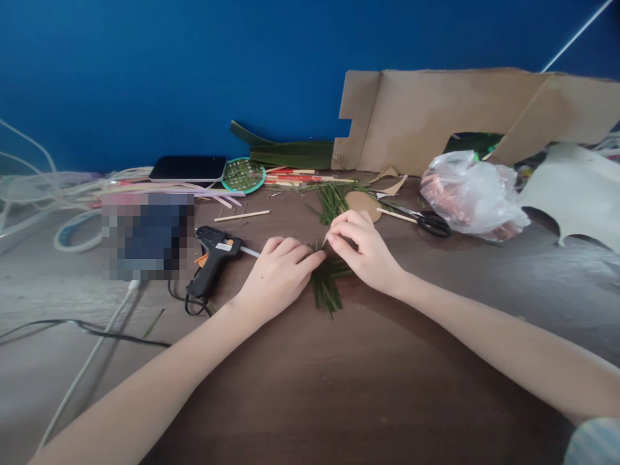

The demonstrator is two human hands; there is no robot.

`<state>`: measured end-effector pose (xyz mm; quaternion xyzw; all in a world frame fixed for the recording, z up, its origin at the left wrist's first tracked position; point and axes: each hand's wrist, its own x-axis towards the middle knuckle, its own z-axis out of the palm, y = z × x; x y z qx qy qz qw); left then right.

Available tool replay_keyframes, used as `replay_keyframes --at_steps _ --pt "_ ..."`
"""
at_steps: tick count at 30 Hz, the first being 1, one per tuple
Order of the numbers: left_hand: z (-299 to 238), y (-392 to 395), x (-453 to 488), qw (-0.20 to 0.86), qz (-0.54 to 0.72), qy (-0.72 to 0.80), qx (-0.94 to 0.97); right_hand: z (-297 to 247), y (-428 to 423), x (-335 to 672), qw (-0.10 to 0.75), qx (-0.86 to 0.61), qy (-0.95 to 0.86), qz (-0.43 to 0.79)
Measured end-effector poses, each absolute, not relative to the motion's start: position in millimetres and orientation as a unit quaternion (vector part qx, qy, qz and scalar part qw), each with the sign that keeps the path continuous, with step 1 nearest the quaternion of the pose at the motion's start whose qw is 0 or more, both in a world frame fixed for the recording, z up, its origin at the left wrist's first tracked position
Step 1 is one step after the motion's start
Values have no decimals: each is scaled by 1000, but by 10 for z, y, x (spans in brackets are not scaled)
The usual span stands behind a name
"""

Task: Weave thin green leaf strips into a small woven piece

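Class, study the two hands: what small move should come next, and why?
The left hand should probably steady the green strips against the table: their near ends splay loosely, and the right hand is close beside the left, where a shift could disturb them.

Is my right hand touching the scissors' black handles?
Apart. The head view shows it: bare brown tabletop lies between the right hand and the black handles.
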<state>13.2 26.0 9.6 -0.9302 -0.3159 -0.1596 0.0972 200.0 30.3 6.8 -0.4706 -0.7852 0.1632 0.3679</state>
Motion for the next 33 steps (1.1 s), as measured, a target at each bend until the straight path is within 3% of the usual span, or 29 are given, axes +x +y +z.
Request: replay_keyframes --at_steps 13,24,33 --pt "56 277 123 132 -213 -294 -922 28 294 1992 385 -449 -786 178" --pt "57 268 121 44 -208 -390 -896 -17 273 1952 270 -477 -821 163" --pt "66 269 120 -7 -228 -413 -882 -35 284 1948 248 -492 -821 150"
